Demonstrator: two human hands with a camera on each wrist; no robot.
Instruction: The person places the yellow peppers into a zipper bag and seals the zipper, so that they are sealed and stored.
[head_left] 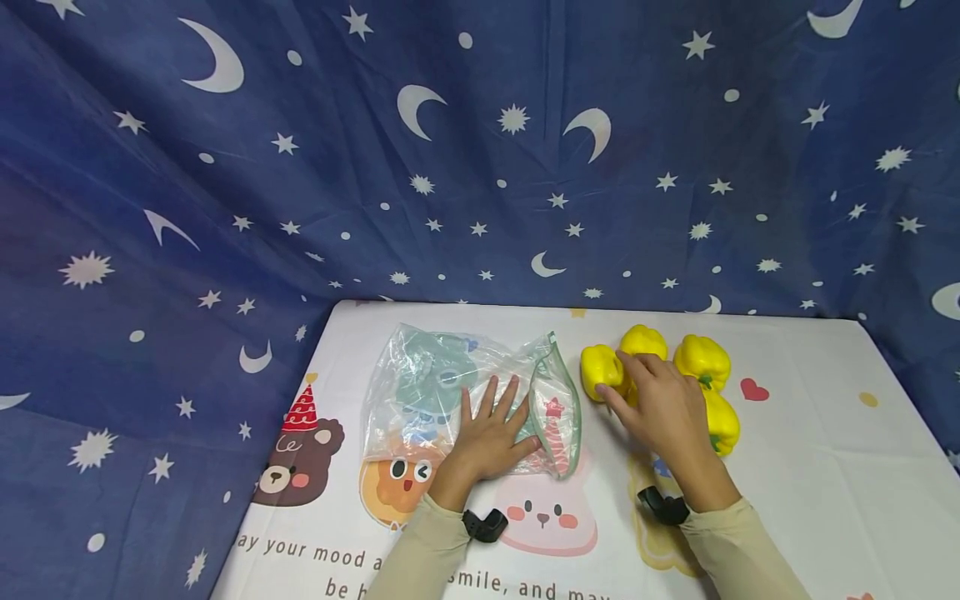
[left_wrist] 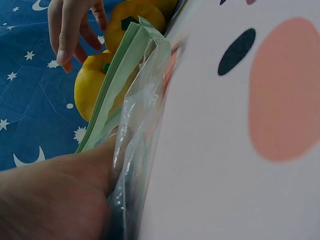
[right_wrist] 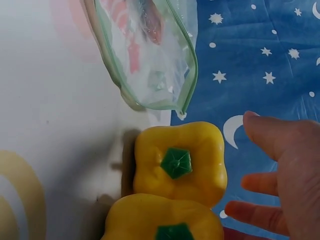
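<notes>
A clear zip bag [head_left: 427, 392] with a green rim lies flat on the table, its mouth gaping toward the right. My left hand [head_left: 483, 437] rests on the bag near that mouth, fingers spread. Several yellow bell peppers with green stems are grouped right of the bag. Over them is my right hand [head_left: 667, 408], its fingers loosely bent. The leftmost pepper [head_left: 600, 371] is nearest to its thumb and fingertips. In the right wrist view a gap shows between the thumb and this pepper [right_wrist: 180, 160]. The hand partly hides the middle of the group.
A white printed cloth [head_left: 832, 467] with cartoon animals and lettering covers the table. Two peppers [head_left: 702, 360] sit on the right side of the group. Behind the table hangs a blue curtain [head_left: 480, 208] with moons and stars. Each wrist wears a black strap device [head_left: 486, 526].
</notes>
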